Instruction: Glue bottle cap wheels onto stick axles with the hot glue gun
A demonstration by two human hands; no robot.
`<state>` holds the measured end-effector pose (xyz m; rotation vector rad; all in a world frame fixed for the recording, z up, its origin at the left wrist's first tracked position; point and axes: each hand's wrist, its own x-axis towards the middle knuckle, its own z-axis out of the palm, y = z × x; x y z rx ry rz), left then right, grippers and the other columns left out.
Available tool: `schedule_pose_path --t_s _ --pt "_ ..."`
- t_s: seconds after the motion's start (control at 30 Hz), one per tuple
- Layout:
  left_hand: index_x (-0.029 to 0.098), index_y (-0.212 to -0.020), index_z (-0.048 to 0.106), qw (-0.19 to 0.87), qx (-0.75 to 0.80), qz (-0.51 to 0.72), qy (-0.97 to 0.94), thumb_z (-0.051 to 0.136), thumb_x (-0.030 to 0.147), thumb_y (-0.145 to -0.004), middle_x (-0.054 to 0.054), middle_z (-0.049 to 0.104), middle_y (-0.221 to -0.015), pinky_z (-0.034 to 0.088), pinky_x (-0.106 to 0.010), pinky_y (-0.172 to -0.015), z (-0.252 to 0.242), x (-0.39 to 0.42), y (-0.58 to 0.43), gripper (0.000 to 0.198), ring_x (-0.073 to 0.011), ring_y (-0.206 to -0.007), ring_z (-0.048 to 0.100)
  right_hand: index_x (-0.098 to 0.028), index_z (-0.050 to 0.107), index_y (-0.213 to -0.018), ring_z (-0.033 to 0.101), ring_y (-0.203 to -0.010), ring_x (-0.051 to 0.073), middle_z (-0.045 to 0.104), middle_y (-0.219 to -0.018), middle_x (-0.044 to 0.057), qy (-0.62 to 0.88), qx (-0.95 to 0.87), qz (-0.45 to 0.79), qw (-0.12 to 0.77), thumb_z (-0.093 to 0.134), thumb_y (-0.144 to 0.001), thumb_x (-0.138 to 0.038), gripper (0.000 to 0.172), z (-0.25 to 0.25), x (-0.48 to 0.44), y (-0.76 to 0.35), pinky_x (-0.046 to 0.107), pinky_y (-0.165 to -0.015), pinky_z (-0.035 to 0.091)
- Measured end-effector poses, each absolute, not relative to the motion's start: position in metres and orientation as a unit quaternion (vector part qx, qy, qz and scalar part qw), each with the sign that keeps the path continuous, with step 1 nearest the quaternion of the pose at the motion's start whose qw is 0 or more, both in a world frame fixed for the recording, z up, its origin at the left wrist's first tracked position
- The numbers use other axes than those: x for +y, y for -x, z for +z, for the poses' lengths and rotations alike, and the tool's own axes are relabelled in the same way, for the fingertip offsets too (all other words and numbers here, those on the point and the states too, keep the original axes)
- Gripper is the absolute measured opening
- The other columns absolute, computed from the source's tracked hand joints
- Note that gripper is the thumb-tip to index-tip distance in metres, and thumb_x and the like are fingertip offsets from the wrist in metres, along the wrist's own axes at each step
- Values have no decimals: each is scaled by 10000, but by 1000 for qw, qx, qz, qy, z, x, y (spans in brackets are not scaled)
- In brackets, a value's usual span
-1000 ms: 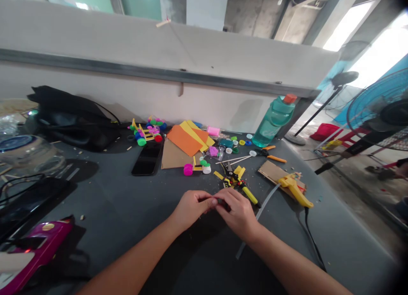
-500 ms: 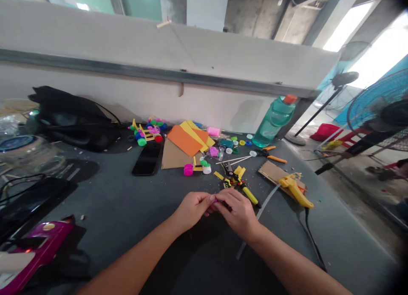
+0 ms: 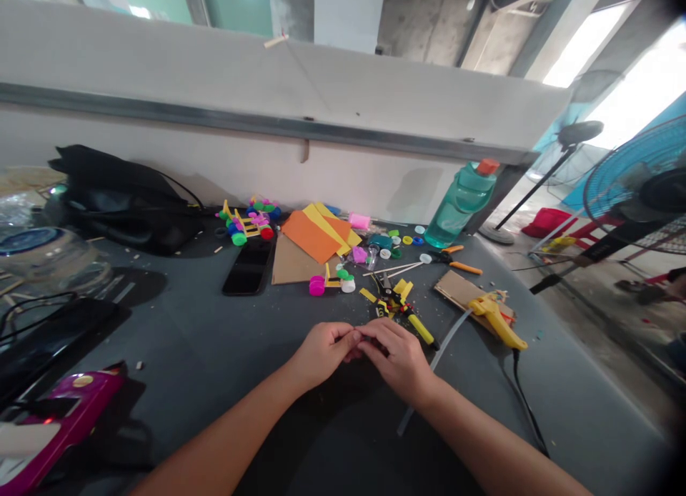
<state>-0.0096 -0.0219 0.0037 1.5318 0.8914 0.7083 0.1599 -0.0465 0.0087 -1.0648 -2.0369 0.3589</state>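
Observation:
My left hand [image 3: 328, 349] and my right hand [image 3: 395, 349] meet over the near middle of the dark table, fingertips pressed together. Both are closed in a pinch, and whatever lies between the fingers is hidden. Just beyond my right hand are yellow-and-black pliers [image 3: 421, 326] among yellow scraps. Farther off stands a small toy car part with a magenta wheel [image 3: 316, 286] and a white wheel [image 3: 348, 284]. A clear glue stick [image 3: 449, 341] passes to the right of my right hand, up to the yellow glue gun [image 3: 498, 321].
Orange sheets [image 3: 311, 235] lie on cardboard [image 3: 289, 264], beside a black phone [image 3: 247, 267]. Several bottle caps sit near the green bottle [image 3: 461, 204]. Small toy cars [image 3: 247, 224] stand behind the phone. A magenta device [image 3: 80, 417] is at the left front, a glass jar [image 3: 48, 260] behind it.
My hands have barely moved. A small purple bit that showed between the fingertips is now covered by the fingers.

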Motion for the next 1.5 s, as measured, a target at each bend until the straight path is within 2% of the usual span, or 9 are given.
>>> schedule_pose_path --t_s 0.27,0.37,0.47,0.6,0.73,0.97,1.1,1.23,1.5 --pt "133 -758 651 596 404 302 -625 589 467 -755 18 551 -563 365 -209 -537 4 -20 11 339 -107 -542 486 -194 601 -799 574 -683 142 608 -757 29 466 -782 134 390 593 -799 -219 26 9 -48 -159 246 -630 477" --pt "137 -674 626 576 402 303 -644 551 459 -787 25 530 -541 348 -205 -533 6 -20 12 350 -101 -538 467 -199 599 -863 565 -675 141 612 -817 41 470 -779 158 384 626 -782 -260 105 9 -48 -158 245 -607 483" --pt "139 -623 601 561 391 313 -659 482 468 -828 18 526 -536 359 -207 -544 8 -21 11 406 -104 -549 474 -208 612 -963 582 -739 152 626 -862 54 445 -791 169 384 599 -812 -256 159 10 -48 -159 258 -653 495" --pt "130 -662 625 591 376 309 -643 482 482 -826 -10 582 -599 404 -216 -567 6 -21 10 413 -114 -576 513 -207 644 -857 589 -735 145 629 -759 36 432 -794 140 404 535 -848 -202 109 10 -47 -160 257 -674 489" --pt "123 -771 659 621 375 310 -615 582 464 -770 -9 593 -622 410 -217 -554 -1 -20 9 349 -109 -567 514 -205 640 -847 588 -727 141 633 -778 34 449 -787 138 401 540 -819 -142 121 10 -48 -159 253 -673 487" --pt "113 -744 644 648 366 316 -588 535 469 -801 -25 600 -648 456 -237 -577 2 -21 9 376 -114 -586 540 -207 607 -1060 587 -702 135 639 -904 56 451 -779 157 407 572 -820 -204 243 9 -47 -160 255 -649 517" --pt "111 -805 648 668 365 315 -567 535 456 -802 -31 599 -678 474 -248 -590 5 -22 8 363 -124 -622 557 -213 640 -987 602 -773 152 648 -876 54 436 -782 158 417 545 -841 -206 175 9 -46 -160 266 -676 520" --pt "110 -771 643 690 365 313 -541 534 445 -795 -29 584 -653 469 -254 -576 5 -23 8 353 -128 -614 555 -214 653 -917 601 -786 158 645 -833 50 439 -777 156 424 533 -850 -203 138 12 -46 -159 276 -700 511" --pt "111 -745 643 661 355 313 -583 544 452 -803 -16 587 -629 461 -235 -581 5 -22 8 360 -101 -574 536 -202 648 -937 606 -796 157 645 -851 54 432 -792 138 409 567 -822 -192 141 13 -47 -159 263 -709 511"
